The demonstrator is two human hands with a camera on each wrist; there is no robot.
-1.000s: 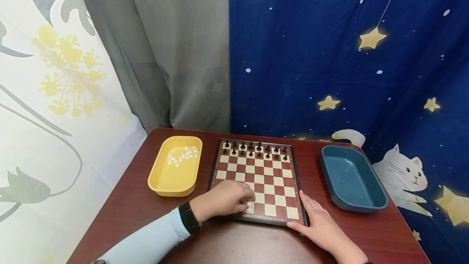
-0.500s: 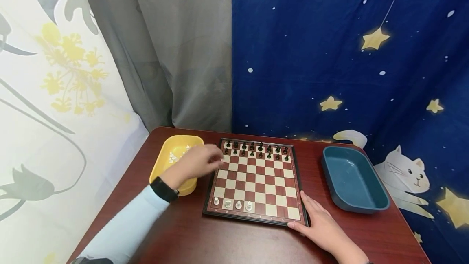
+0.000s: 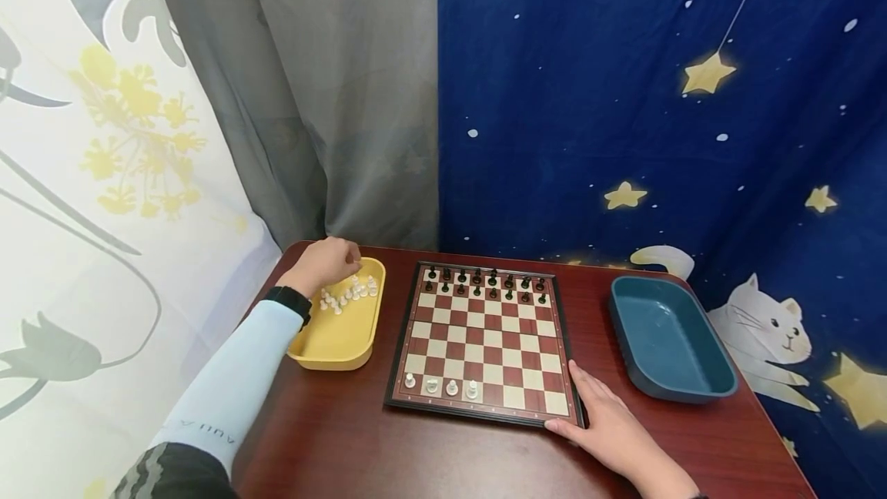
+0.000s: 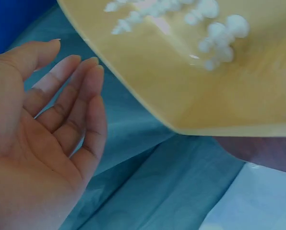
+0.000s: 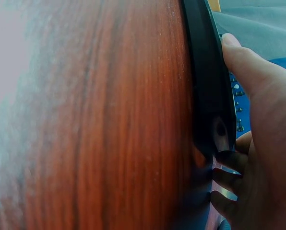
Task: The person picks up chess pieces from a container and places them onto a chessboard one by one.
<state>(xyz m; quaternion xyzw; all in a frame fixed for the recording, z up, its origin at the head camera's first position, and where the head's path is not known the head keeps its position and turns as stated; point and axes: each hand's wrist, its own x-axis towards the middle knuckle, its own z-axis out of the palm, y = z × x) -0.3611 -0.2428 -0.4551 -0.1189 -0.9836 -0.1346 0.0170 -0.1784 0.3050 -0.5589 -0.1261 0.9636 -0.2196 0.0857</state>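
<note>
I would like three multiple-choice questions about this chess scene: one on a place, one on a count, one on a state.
1. Where is the left hand?
A. Over the yellow tray
B. Over the blue tray
C. On the chessboard

2. How many white pieces stand on the board?
A. Two
B. Four
C. Eight

3. What state is the blue tray in?
A. Full of black pieces
B. Overturned
C. Empty

Answers: 1 A, the hand is at the yellow tray's far corner. 2 B, four stand in the nearest row. 3 C, nothing lies inside it.
</note>
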